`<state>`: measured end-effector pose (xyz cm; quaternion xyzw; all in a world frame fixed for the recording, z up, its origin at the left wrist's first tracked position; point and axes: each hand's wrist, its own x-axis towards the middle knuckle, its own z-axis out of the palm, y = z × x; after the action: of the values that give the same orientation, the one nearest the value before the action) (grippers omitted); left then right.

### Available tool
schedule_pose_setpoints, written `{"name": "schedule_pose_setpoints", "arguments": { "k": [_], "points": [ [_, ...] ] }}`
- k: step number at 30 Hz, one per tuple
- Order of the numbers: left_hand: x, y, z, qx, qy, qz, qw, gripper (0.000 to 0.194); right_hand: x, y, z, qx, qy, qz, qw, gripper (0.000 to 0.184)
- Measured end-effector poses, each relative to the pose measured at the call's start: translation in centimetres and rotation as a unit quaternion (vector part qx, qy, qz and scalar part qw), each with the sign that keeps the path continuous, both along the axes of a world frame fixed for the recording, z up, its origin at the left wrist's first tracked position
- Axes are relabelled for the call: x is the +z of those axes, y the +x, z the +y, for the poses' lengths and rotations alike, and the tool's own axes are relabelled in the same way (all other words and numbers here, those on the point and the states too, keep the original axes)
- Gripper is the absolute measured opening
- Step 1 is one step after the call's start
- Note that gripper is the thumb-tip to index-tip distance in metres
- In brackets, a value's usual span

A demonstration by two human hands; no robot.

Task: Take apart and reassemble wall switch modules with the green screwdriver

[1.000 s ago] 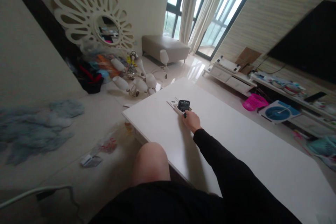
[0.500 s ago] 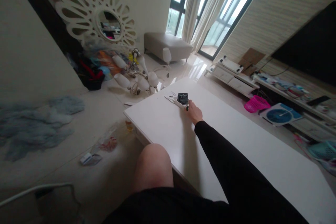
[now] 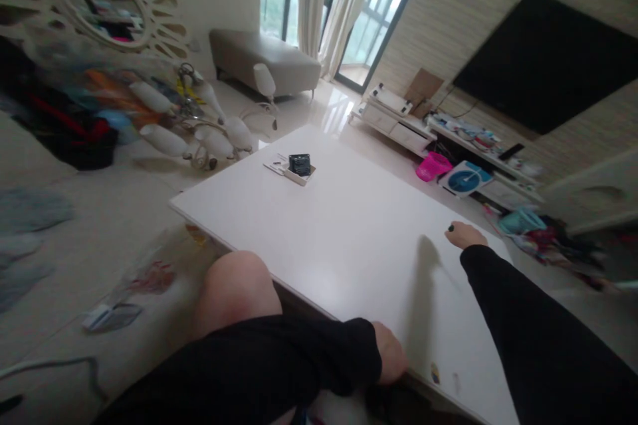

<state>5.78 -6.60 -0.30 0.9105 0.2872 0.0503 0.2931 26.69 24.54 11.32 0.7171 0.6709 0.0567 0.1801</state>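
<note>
My right hand (image 3: 467, 235) is closed in the air over the right side of the white table (image 3: 349, 232). A small black end (image 3: 451, 228) pokes out of its fist; the rest of that thing is hidden. My left hand (image 3: 392, 353) rests at the table's near edge, its fingers out of sight. Toward the table's far left part, well away from both hands, a black boxy device (image 3: 300, 164) sits on a shallow open white box (image 3: 300, 177). Flat white pieces (image 3: 276, 165) lie just left of the box.
A small dark-and-yellow spot (image 3: 435, 372) is on the table's near edge. Beyond the table are a chandelier (image 3: 204, 139) on the floor, a grey bench (image 3: 264, 63), a pink basket (image 3: 433, 166) and a blue-and-white fan (image 3: 464, 179). My knee (image 3: 239, 285) is against the left side.
My right hand has left the box and swung far to the right, with the small black thing in it. My left hand has come into view at the near edge. The view has turned right.
</note>
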Motion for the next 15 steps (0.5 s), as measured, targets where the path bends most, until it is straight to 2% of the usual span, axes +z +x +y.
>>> {"name": "schedule_pose_setpoints", "arguments": {
  "k": [4, 8, 11, 15],
  "points": [
    [0.8, -0.6, -0.3, -0.031, 0.057, 0.009, 0.998, 0.015, 1.1, 13.2, -3.6, -0.105, -0.006, -0.007, 0.994, 0.027],
    [1.5, -1.7, 0.1, -0.066, 0.109, 0.018, 0.992, 0.021, 0.2, 22.5, -8.3, -0.184, -0.016, 0.022, 0.982, 0.036],
    [1.4, -2.1, 0.5, -0.061, 0.112, 0.025, 0.992, 0.018, -1.5, 26.5, -11.4, -0.219, -0.012, 0.065, 0.973, 0.050],
    [1.3, -2.1, 1.2, -0.072, 0.105, 0.037, 0.991, 0.018, -4.0, 28.1, -14.2, -0.240, 0.001, 0.123, 0.963, 0.072]
  ]
}}
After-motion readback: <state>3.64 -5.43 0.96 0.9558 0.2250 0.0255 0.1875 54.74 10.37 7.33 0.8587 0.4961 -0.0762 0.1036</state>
